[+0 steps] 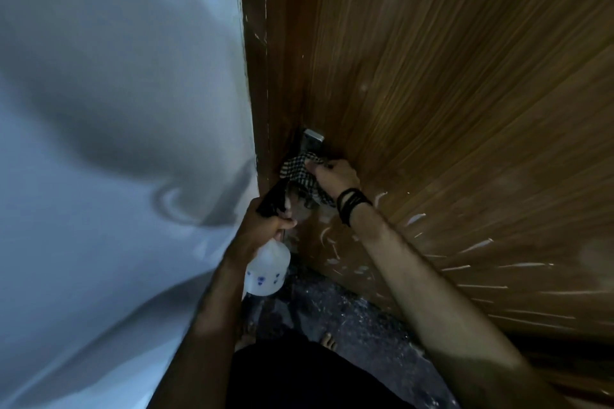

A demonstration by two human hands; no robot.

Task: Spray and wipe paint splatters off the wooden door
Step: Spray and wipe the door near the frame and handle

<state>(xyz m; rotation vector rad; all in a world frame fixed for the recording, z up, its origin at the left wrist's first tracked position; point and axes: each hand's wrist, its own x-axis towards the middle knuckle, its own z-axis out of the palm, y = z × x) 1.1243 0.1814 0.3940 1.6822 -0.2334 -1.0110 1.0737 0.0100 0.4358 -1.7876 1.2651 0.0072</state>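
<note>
Here, a checked cloth (304,176) is bunched in the clenched fingers of the right hand (334,176) and pressed to the wooden door (448,93) just below the metal handle (312,139), presumably to rub off splatters. The spray bottle (265,271) is gripped at its trigger by the left hand (262,229) lower down beside the handle, presumably kept ready; white streaks (475,246) remain well below it.

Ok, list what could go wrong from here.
1. The right hand rubs the cloth right beside the metal handle; it may snag there.
2. Many white splatters lie lower on the door, away from the cloth, and could be missed.
3. The left hand holds the spray bottle close to the white wall; stray spray might mark it.
</note>
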